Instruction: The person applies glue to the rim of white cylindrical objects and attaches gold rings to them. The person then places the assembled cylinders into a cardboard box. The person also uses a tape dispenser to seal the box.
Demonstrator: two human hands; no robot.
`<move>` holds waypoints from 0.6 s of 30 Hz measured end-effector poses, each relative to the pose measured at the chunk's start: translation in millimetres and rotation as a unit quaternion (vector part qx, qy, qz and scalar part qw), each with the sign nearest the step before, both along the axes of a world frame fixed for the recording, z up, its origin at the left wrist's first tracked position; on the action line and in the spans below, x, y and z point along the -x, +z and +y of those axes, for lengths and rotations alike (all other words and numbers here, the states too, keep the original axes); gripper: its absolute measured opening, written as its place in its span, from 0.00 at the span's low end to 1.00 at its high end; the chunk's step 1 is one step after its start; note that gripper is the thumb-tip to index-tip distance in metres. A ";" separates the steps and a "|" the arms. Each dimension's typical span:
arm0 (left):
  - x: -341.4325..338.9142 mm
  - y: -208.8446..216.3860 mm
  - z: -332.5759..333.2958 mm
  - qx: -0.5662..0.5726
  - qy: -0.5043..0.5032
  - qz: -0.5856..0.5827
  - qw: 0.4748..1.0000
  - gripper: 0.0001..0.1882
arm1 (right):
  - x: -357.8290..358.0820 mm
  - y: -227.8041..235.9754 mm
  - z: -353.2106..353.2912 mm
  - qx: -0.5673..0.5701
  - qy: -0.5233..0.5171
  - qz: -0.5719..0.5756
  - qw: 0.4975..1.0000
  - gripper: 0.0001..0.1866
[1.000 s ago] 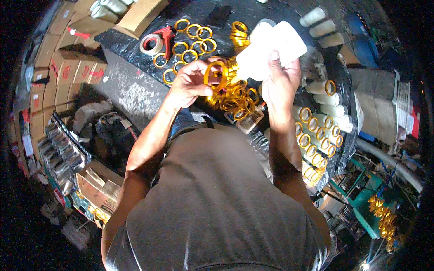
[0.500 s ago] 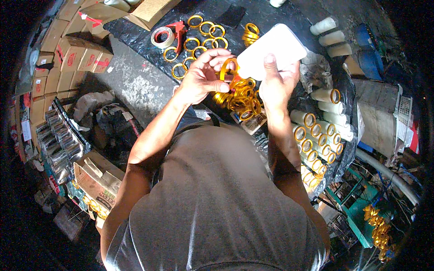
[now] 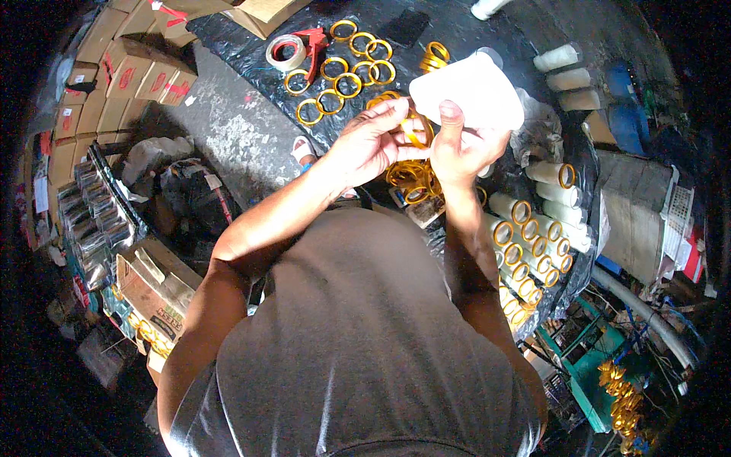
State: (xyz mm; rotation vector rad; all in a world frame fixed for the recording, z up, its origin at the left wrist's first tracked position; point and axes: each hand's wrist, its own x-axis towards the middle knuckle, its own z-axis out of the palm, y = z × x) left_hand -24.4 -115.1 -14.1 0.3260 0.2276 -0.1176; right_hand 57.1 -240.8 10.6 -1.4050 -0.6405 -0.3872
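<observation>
White tube (image 3: 474,95) clamped in right hand (image 3: 464,152), upper centre of frame, gold ring (image 3: 413,137) just beside it pinched in left hand (image 3: 369,148); a loose fingertip grip could drop it onto the ring pile (image 3: 407,177).

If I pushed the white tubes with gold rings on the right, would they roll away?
The white tubes would probably roll sideways, because they look round and lie on their sides. They might just bump each other, since they lie side by side. The wrinkled black sheet could slow them a little.
</observation>
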 end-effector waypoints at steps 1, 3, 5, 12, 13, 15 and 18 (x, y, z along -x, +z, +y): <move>-0.3 0.6 0.6 0.009 0.006 -0.009 1.000 0.16 | -3.3 0.0 0.2 0.009 -0.002 -0.005 1.000 0.27; -0.8 0.9 1.6 0.026 0.017 -0.027 0.999 0.18 | -10.0 -0.3 4.4 -0.021 -0.010 0.010 1.000 0.29; -1.2 -0.7 3.9 0.045 0.008 -0.058 0.997 0.20 | -18.9 0.9 13.7 -0.099 -0.020 0.051 0.994 0.30; -4.5 -26.0 18.8 0.045 0.003 -0.185 0.982 0.36 | -22.5 22.0 36.7 -0.254 0.113 0.232 0.932 0.23; -4.2 -28.0 20.7 0.032 0.012 -0.205 0.978 0.37 | -18.6 26.4 39.4 -0.255 0.126 0.253 0.925 0.19; -1.9 -32.4 28.8 0.009 0.025 -0.220 0.975 0.42 | -13.8 20.4 37.3 -0.240 0.162 0.290 0.912 0.19; -1.5 -28.8 42.2 -0.003 0.029 -0.235 0.972 0.45 | -5.1 18.3 37.6 -0.230 0.178 0.312 0.905 0.21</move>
